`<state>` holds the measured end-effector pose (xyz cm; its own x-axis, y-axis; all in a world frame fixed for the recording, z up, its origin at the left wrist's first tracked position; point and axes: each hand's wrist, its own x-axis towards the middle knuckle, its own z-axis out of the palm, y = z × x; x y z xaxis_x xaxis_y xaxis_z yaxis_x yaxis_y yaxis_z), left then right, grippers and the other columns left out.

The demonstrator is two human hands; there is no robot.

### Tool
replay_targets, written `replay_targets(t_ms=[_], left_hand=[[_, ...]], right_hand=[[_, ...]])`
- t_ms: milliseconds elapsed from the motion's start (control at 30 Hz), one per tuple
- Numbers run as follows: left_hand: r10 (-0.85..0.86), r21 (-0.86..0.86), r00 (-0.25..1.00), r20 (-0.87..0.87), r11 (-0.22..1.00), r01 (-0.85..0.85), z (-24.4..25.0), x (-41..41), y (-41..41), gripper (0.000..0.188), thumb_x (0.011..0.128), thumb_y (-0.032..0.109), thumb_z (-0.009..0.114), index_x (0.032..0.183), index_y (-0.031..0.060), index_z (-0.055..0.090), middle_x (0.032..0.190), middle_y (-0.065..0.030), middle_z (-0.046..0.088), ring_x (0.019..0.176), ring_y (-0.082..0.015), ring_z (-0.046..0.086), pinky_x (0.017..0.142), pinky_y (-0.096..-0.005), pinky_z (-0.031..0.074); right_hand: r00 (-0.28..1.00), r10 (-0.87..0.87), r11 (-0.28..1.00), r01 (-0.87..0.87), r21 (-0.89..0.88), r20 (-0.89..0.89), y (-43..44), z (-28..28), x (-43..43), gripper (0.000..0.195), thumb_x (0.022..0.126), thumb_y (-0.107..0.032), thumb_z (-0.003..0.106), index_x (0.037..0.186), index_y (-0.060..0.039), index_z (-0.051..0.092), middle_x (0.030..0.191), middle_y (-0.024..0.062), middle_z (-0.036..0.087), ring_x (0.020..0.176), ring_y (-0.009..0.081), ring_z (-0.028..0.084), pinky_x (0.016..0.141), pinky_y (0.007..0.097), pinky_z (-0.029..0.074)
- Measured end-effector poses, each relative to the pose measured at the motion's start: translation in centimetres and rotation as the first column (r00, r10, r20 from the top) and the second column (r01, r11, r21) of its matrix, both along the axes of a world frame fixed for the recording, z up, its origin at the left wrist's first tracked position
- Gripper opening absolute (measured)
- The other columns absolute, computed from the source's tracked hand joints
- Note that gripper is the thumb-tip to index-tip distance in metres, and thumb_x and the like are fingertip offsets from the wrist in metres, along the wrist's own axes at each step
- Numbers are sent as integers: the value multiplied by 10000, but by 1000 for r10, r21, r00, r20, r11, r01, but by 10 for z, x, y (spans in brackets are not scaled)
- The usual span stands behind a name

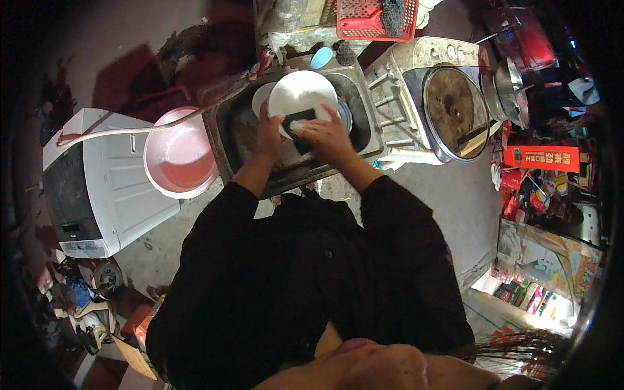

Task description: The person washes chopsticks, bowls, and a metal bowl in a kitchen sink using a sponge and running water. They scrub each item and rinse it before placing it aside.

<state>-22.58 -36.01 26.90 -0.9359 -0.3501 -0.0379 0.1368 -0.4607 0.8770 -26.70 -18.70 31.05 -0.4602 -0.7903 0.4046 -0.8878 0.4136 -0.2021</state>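
A white bowl or plate (302, 92) is held over a metal sink basin (375, 131). My left hand (269, 134) grips its left edge. My right hand (327, 136) is at the lower right of the dish, holding a dark cloth or scouring pad (299, 117) against it. Whitish matter, perhaps foam, shows by the fingers. Behind the held dish, part of another pale dish (259, 97) sticks out on the left. On the right, the rim of a round metal vessel (345, 114) is partly hidden.
A light blue oval object (321, 58) and a dark scouring ball (346, 53) lie at the sink's back edge. To the left are a pink basin (183, 146), a pale hose (161, 128) and a white appliance (131, 175). A stove with a round lidded pan (456, 114) stands right; a red basket (378, 36) is behind.
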Motion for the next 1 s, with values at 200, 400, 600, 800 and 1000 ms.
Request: replay_targets(t_ms=[200, 400, 600, 800, 1000], left_hand=[[-117, 10, 953, 280, 993, 119, 17, 0, -11, 667, 717, 40, 489, 1368, 92, 352, 1190, -111, 512, 1092, -252, 517, 896, -381, 453], [-253, 311, 899, 356, 940, 141, 16, 5, -8, 733, 696, -53, 507, 1382, 119, 316, 1239, -132, 495, 1112, -315, 535, 799, -479, 529], [-217, 365, 964, 156, 919, 148, 27, -6, 19, 731, 722, -123, 527, 1386, 76, 291, 1273, -141, 471, 1161, -289, 509, 924, -419, 476], [160, -101, 984, 78, 983, -152, 10, -19, 35, 790, 743, -105, 519, 1434, 44, 166, 1328, -163, 429, 1217, -279, 467, 1035, -345, 358], [274, -103, 957, 101, 959, -263, 31, -22, 39, 817, 725, -93, 472, 1446, 48, 115, 1337, -178, 412, 1247, -278, 434, 1047, -345, 334]], right_hand=[[962, 13, 981, 41, 190, -272, 49, 64, -53, 298, 741, -128, 595, 1026, -181, 665, 1165, -27, 637, 1188, 120, 531, 1134, 544, 170], [756, -447, 657, 640, -399, 478, 54, 59, -42, 230, 825, -111, 675, 1050, -65, 660, 1039, 34, 684, 941, 189, 642, 926, 371, 439], [79, 393, 180, 970, -161, 916, 25, 37, -8, 524, 928, -404, 543, 1223, 27, 499, 1156, 126, 598, 1048, 264, 589, 931, 418, 468], [-71, 779, 372, 852, -368, 623, -1, 47, 22, 760, 951, -608, 218, 1413, -11, 305, 1455, 128, 365, 1318, 299, 375, 1116, 449, 244], [-9, 603, 450, 829, -331, 798, -10, 15, 12, 436, 945, -270, 538, 1317, -74, 424, 1252, 84, 524, 1166, 219, 496, 1004, 391, 394]])
